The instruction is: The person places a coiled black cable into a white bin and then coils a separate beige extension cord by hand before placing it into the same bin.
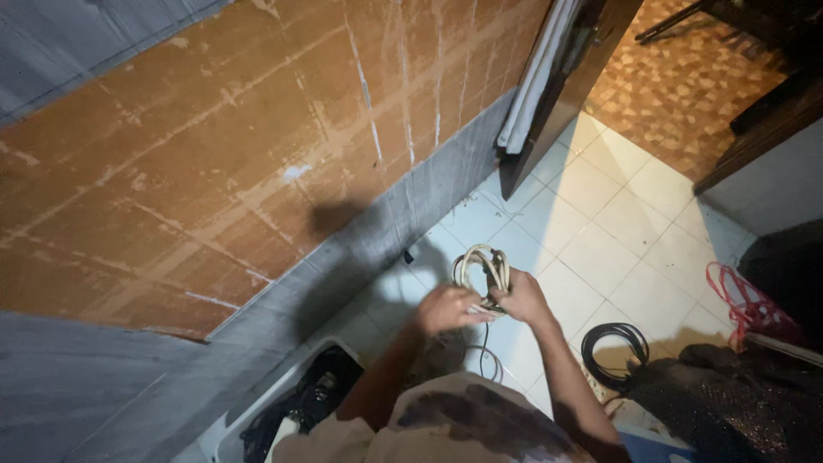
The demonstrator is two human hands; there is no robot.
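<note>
Cream-coloured coiled cable (483, 273) sits bunched between both hands above the white tiled floor (600, 231). My left hand (446, 309) clenches the bundle's lower part; my right hand (520, 297) grasps its side. I judge the coiling step is in hand; next calls for securing the loops without letting them spring. A black cable coil (614, 353) lies nearby.
</note>
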